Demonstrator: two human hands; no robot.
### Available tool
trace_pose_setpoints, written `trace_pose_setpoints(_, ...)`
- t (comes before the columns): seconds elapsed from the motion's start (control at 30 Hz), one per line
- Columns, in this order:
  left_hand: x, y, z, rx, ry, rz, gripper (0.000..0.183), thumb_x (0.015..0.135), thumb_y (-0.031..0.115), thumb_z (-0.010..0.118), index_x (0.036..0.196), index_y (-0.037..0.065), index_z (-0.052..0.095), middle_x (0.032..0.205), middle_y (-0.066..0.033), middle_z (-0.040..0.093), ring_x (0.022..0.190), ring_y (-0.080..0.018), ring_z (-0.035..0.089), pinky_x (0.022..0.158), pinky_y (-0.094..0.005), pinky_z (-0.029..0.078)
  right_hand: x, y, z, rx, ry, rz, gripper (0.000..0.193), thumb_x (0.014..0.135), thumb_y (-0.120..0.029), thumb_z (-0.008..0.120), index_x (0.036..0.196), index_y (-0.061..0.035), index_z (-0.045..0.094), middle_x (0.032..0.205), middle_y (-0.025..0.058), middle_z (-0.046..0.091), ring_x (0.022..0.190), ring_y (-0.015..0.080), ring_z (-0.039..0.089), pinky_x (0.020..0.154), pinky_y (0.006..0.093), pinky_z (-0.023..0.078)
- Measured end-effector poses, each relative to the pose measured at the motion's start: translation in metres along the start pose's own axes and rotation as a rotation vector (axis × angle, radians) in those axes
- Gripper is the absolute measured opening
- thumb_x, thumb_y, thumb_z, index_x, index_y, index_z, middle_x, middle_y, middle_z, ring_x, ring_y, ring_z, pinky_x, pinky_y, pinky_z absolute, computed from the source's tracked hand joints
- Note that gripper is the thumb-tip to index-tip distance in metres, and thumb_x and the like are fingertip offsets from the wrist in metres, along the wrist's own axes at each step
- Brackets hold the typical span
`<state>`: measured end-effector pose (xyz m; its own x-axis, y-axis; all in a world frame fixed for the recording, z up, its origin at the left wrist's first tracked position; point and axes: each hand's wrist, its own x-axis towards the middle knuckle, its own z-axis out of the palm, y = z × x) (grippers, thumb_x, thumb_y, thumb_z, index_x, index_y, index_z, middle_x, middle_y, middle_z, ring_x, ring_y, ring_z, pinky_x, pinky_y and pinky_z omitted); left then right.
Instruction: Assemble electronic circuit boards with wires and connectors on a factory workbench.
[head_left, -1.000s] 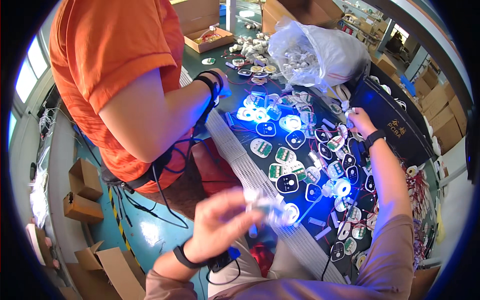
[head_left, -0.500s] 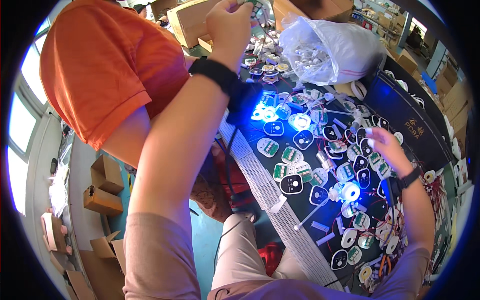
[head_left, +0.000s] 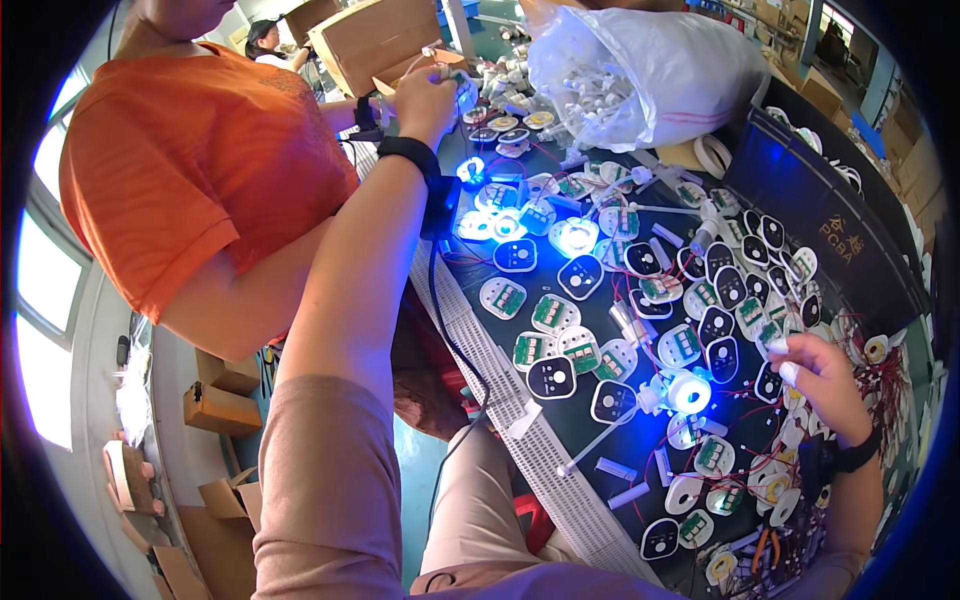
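Observation:
My left hand (head_left: 425, 105) reaches far forward, near the co-worker's wrist. Its fingers are closed on a rounded circuit-board module (head_left: 465, 92), partly hidden by the hand. My right hand (head_left: 825, 385) hovers over the right part of the dark table, white coverings on its fingertips, thumb and forefinger apart. Closest to it lies a white-cased module with a green board (head_left: 770, 335). Black-faced oval modules (head_left: 722, 360) and green-board modules (head_left: 680, 345) with red wires are scattered between the hands. Lit blue-white lamps glow among them, one lamp (head_left: 688, 393) nearer me.
An orange-shirted co-worker (head_left: 200, 180) stands close on my left. A clear plastic bag (head_left: 690, 80) of white parts sits at the back, beside a black bin (head_left: 830, 220). A perforated white strip (head_left: 500, 400) runs along the table's near edge. Orange-handled pliers (head_left: 768, 550) lie lower right.
My left hand has come down in the picture with its module, into fuller view. My right hand has moved lower and to the right, its fingers more curled. Another blue light shows near the left hand.

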<state>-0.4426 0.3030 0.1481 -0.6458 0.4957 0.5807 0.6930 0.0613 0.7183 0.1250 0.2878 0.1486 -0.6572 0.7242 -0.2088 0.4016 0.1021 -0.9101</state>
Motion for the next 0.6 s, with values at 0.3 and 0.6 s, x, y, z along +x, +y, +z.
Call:
trace_pose_setpoints(0.3, -0.018, -0.072, 0.016, 0.216, -0.220, -0.098, 0.027, 0.074, 0.010, 0.057, 0.099, 0.006, 0.068, 0.095, -0.0173, 0.065, 0.091, -0.0304, 0.063, 0.081, -0.0364, 0.048, -0.043, -0.016, 0.006, -0.023, 0.007, 0.048, 0.024, 0.080, -0.004, 0.059, 0.104, 0.0015, 0.059, 0.097, 0.0075, 0.062, 0.089, 0.0138, 0.060, 0.079, 0.0275, 0.048)
trace_pose_setpoints(0.6, -0.113, 0.132, -0.056, -0.734, -0.493, -0.070, 0.032, 0.082, 0.016, 0.063, 0.109, 0.001, 0.058, 0.106, -0.0073, 0.062, 0.092, -0.0172, 0.060, 0.079, -0.0299, 0.048, -0.109, -0.057, 0.020, -0.126, 0.099, 0.079, 0.025, 0.079, -0.004, 0.059, 0.104, 0.0009, 0.059, 0.095, 0.0078, 0.063, 0.087, 0.0140, 0.060, 0.078, 0.0271, 0.047)
